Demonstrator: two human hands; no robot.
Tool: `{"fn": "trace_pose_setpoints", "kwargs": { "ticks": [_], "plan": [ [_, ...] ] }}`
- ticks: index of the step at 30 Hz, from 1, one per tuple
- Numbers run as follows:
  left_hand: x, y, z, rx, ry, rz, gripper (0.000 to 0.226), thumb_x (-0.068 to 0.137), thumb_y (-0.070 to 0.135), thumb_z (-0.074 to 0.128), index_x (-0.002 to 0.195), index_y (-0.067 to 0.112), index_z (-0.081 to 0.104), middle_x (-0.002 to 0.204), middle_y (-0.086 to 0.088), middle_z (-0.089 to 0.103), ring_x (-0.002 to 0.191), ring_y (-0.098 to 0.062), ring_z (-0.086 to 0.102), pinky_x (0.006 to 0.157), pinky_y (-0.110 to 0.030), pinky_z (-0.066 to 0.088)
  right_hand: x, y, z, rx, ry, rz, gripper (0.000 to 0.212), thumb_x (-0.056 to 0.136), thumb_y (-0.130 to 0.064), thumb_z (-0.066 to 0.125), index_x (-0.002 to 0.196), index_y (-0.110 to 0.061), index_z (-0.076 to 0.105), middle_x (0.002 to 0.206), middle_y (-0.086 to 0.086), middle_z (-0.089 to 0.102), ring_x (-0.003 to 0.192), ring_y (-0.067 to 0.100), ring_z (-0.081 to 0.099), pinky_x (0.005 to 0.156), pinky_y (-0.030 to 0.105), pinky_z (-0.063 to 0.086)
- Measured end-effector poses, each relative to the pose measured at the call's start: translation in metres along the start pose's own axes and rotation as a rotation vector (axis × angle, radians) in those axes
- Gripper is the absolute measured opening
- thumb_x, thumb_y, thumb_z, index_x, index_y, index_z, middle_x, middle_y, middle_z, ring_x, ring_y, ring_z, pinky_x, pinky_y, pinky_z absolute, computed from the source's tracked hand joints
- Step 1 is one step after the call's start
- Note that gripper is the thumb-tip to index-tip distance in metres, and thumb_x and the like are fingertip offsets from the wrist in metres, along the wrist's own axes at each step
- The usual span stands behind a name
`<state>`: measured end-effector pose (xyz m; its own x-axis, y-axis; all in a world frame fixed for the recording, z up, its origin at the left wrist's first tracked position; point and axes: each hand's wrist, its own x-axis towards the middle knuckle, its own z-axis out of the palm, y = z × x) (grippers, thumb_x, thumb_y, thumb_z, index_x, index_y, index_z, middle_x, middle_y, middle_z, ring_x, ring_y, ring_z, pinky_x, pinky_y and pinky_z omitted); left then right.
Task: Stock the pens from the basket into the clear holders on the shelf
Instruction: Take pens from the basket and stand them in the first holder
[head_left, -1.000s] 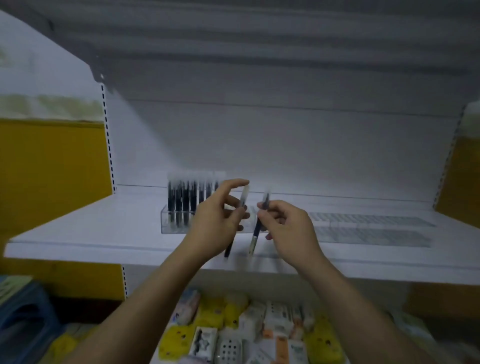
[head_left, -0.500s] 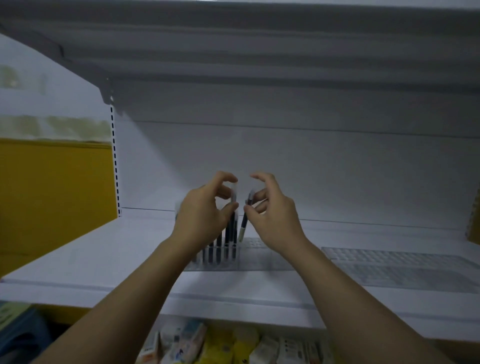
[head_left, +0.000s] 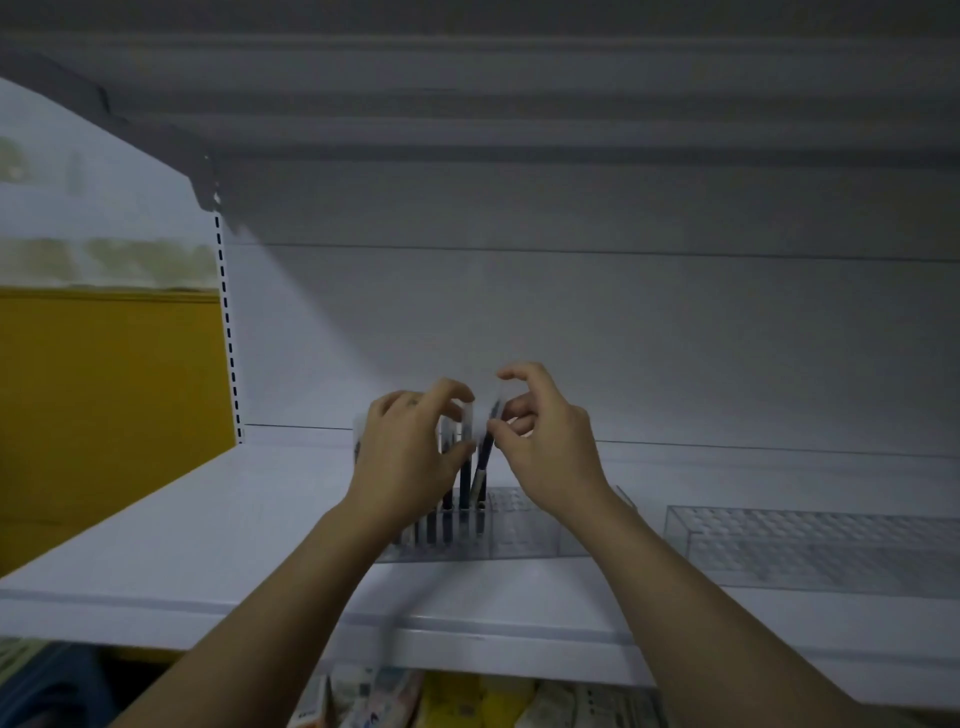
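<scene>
**On the white shelf — two pens held at the holder**

On the white shelf (head_left: 208, 519), towards its front edge, lies the near holder (head_left: 524, 535), a clear tray with a gridded top. Both hands are raised over its left part.

- Left hand (head_left: 410, 462): fingers curled, with thumb and forefinger pinching the clear cap of the upright pen (head_left: 464, 480). The dark barrel stands close to vertical and its lower end reaches down into the grid.
- Right hand (head_left: 556, 447): forefinger arched high, with thumb and the lower fingers pinching the tilted pen (head_left: 484, 457) near its top. The pen leans with its top to the right and its tip at the holder's top face. Whether it sits in a slot cannot be told.
- The two held pens are just beside each other.
- Stocked pens (head_left: 431, 527): a short row of dark barrels stands in the holder's left end, largely hidden behind the left hand.
- The right part of the near holder shows bare grid.
- Second holder (head_left: 810, 545): also clear and gridded, lying further right on the same shelf — apart from the first.

Surroundings: a yellow panel (head_left: 104, 415) to the left, and packets (head_left: 467, 701) on the level below, which are dim and blurred.
</scene>
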<state>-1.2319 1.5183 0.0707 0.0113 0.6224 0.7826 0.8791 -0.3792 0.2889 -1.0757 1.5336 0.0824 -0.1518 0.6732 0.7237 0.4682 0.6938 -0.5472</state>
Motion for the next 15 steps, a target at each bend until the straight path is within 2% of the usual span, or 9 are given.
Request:
{"fn": "trace_pose_setpoints", "kwargs": {
  "ticks": [2,5,7,10,15],
  "plan": [
    [-0.002,-0.001,0.002,0.061,0.016,0.024,0.036,0.08,0.033,0.073,0.111,0.032,0.054,0.115,0.012,0.061,0.111,-0.015,0.052,0.103,-0.027,0.023,0.002,0.001,0.0,-0.008,0.002,-0.002,0.041,0.089,-0.015,0.066,0.124,-0.03,0.052,0.077,-0.015,0.058,0.069,0.005,0.06,0.067,0.021,0.053],
    [-0.003,-0.005,0.003,0.113,-0.005,0.001,0.037,0.079,0.033,0.074,0.111,0.033,0.055,0.12,0.01,0.059,0.118,-0.017,0.049,0.114,-0.042,0.021,0.002,0.005,0.001,-0.016,-0.021,0.026,0.043,0.089,-0.015,0.067,0.126,-0.03,0.053,0.078,-0.013,0.058,0.071,0.007,0.06,0.069,0.023,0.054],
    [-0.005,-0.007,0.005,0.177,-0.048,0.008,0.04,0.079,0.037,0.073,0.114,0.035,0.054,0.124,0.01,0.057,0.125,-0.017,0.045,0.118,-0.046,0.011,-0.003,0.008,0.006,-0.015,-0.06,0.047,0.043,0.088,-0.016,0.067,0.125,-0.032,0.053,0.08,-0.011,0.06,0.073,0.008,0.06,0.069,0.024,0.054],
    [-0.007,-0.007,0.006,0.239,-0.066,0.04,0.037,0.083,0.04,0.068,0.118,0.035,0.055,0.127,0.009,0.057,0.13,-0.016,0.042,0.119,-0.048,0.0,-0.013,0.014,0.015,-0.102,-0.169,0.071,0.045,0.09,-0.019,0.064,0.129,-0.037,0.051,0.097,-0.01,0.061,0.081,0.007,0.06,0.073,0.023,0.053],
    [-0.009,-0.008,0.001,0.289,-0.043,0.064,0.031,0.089,0.042,0.058,0.119,0.037,0.059,0.129,0.01,0.058,0.133,-0.017,0.04,0.118,-0.05,-0.003,-0.026,0.016,0.016,-0.227,-0.322,0.128,0.075,0.093,-0.02,0.059,0.146,-0.051,0.017,0.122,-0.006,0.052,0.097,0.01,0.053,0.084,0.025,0.049]
  ]
}}
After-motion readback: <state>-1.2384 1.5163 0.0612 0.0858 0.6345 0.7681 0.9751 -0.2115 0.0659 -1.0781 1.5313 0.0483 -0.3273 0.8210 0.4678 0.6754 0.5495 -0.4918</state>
